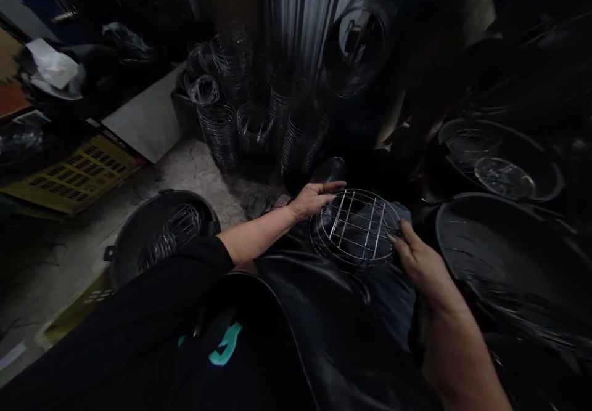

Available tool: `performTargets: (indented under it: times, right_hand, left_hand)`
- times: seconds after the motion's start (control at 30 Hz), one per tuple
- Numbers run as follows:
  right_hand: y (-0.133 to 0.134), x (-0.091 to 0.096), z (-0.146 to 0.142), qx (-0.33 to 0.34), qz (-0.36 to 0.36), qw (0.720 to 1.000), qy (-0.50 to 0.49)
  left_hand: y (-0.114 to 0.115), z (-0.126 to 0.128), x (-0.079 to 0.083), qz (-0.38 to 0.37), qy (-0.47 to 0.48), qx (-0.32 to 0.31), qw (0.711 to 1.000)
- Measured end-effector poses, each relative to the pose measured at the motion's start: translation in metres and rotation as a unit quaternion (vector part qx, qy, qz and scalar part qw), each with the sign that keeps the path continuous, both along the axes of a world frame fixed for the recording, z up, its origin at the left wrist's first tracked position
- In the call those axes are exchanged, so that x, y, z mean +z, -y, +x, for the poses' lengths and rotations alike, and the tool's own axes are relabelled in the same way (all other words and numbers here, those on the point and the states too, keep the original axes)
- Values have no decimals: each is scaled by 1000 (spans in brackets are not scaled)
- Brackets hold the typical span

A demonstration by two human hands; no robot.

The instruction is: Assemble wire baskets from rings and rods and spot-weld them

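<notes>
Supporting the rack (357, 229) are both hands, at opposite sides of its round rim, above the lap, between the apron (319, 294) and the jeans (391, 300). Grip of the left hand (312, 201): fingers pinching the rim at its upper left, one finger stretched along the edge. Grip of the right hand (419, 257): thumb and fingers pinching the rim at its right. The two-sided hold appears meant to steady the ring and present its crossbars to view. A lower ring shows beneath the upper one; whether it touches the lap cannot be determined.

On the floor (185, 164), wire stacks (303, 140) stand upright near its far edge, before the corrugated panel (298, 16); stacking presumably saves floor space. To the left, a black tub (124, 232) carries loose wirework (182, 223) toward its right rim, probably contained so that it does not scatter. A yellow crate (87, 170) lies beyond the tub's far rim. To the right, a large basin (522, 257) sits near the right forearm, apparently for easy reach; dim light obscures its contents along the near rim.
</notes>
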State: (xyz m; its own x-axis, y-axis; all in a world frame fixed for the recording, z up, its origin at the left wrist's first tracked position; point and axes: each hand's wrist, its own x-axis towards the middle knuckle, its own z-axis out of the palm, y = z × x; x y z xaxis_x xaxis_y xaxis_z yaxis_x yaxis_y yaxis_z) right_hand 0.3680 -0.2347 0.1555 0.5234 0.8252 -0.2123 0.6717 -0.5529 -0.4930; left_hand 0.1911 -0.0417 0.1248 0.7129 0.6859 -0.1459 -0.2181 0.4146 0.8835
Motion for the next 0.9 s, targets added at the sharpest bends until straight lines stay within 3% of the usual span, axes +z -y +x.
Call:
performTargets:
  times: [0.13,0.4,0.73,0.9]
  right_hand:
    - [5,-7,-4,-47,54,996,-53]
    - [2,-5,-14,-148,151,967,-144]
    - [0,-11,-38,-244,260,921,-158]
    - [-8,-5,-38,-240,293,909,-172]
  left_hand:
    - [0,-3,-5,-33,-1,32,999]
    - [-4,-3,-9,-82,-10,39,996]
    - [24,3,11,-119,57,116,984]
    - [17,7,24,-120,83,140,979]
